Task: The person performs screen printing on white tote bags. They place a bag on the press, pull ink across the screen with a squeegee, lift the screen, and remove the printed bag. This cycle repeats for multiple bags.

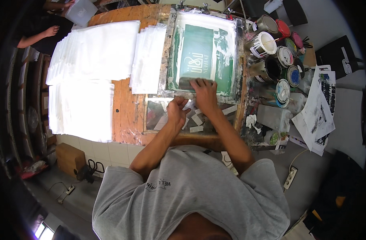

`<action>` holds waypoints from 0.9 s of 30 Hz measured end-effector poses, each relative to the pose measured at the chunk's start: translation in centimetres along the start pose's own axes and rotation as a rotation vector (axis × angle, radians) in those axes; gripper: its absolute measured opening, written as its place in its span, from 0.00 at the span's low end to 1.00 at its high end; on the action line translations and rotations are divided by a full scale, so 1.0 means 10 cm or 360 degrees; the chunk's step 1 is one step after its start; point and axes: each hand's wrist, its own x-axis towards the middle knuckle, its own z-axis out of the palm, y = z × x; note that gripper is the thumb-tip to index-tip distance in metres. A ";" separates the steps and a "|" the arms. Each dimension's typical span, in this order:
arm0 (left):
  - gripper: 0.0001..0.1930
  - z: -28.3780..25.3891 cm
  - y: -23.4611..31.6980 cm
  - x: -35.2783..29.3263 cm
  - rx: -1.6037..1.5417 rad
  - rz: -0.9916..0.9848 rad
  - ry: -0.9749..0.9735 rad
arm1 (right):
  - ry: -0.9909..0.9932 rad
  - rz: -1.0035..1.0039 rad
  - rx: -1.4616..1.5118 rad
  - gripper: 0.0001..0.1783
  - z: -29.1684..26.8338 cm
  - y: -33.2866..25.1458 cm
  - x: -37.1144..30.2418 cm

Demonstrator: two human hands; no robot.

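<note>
A screen-printing frame (pixel 165 60) with a green mesh lies on the wooden table. White ink smears its mesh, and a light design shows in the middle. My right hand (pixel 205 94) is closed on a squeegee (pixel 186 83), which rests on the mesh near the frame's front end. Just in front of that end, my left hand (pixel 177 112) has its fingers pinched together against the frame's lower edge. What those fingers hold, if anything, is hidden.
Stacks of white translucent plastic bags (pixel 99 48) cover the table's left side, with a narrower stack (pixel 147 60) beside the frame. Several ink cans (pixel 265 44) crowd the right. Printed sheets (pixel 317 112) hang there. Another person's hand (pixel 51 31) shows at the far left.
</note>
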 end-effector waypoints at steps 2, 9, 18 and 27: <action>0.04 0.00 0.00 -0.01 0.0022 0.0025 0.0010 | 0.0047 -0.0006 -0.0053 0.23 0.09 0.16 0.30; 0.04 0.00 0.05 -0.05 0.0033 0.0006 0.0075 | -0.0222 0.0159 0.0048 0.24 0.06 0.79 1.63; 0.07 -0.05 0.08 -0.05 0.0022 -0.0009 0.0004 | -0.0096 0.0044 -0.0010 0.28 0.05 0.70 1.40; 0.08 0.15 0.38 -0.36 0.0118 0.0178 -0.0278 | -0.0276 0.0019 0.0210 0.27 -1.02 -0.17 0.17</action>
